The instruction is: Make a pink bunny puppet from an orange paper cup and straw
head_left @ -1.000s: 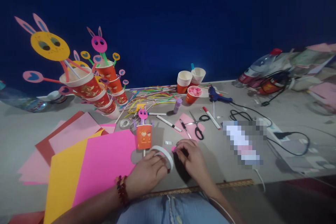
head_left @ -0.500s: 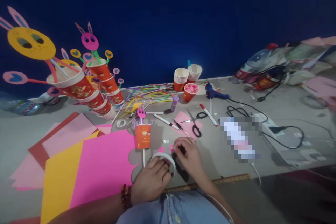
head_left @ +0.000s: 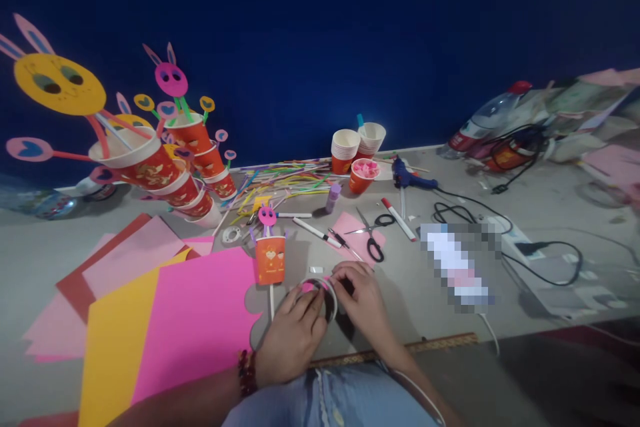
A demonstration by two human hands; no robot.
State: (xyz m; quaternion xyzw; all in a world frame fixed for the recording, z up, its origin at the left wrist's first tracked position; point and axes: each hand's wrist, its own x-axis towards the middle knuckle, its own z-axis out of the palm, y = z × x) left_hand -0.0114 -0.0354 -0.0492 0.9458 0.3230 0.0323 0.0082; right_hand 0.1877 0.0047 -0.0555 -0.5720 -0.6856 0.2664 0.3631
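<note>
My left hand (head_left: pixel 290 333) has its fingers closed on a white roll of tape (head_left: pixel 334 310), held tilted just over the grey table. Beside it, my right hand (head_left: pixel 363 297) is curled, with thumb and forefinger together at a small pink paper piece (head_left: pixel 327 278). That piece is partly covered by the fingers and the tape roll. Another pink paper piece (head_left: pixel 307 287) shows through the ring. Left of the roll lies an orange paper cup (head_left: pixel 271 261) on a white stick, with a small pink bunny face (head_left: pixel 267 215) at its top.
Pink paper sheets (head_left: pixel 200 320) and a yellow sheet (head_left: pixel 113 340) lie at left, before finished bunny cups (head_left: pixel 133 160). Scissors (head_left: pixel 371 237), markers, straws and a blue glue gun (head_left: pixel 413 177) lie beyond my hands. A corded power strip (head_left: pixel 520 247) is at right. A wooden ruler (head_left: pixel 440 343) lies along the front edge.
My left hand has raised the tape roll slightly and tilted it, bringing the ring over the pink pieces. My right hand stays nearly still. The bunny cup appears shifted slightly left.
</note>
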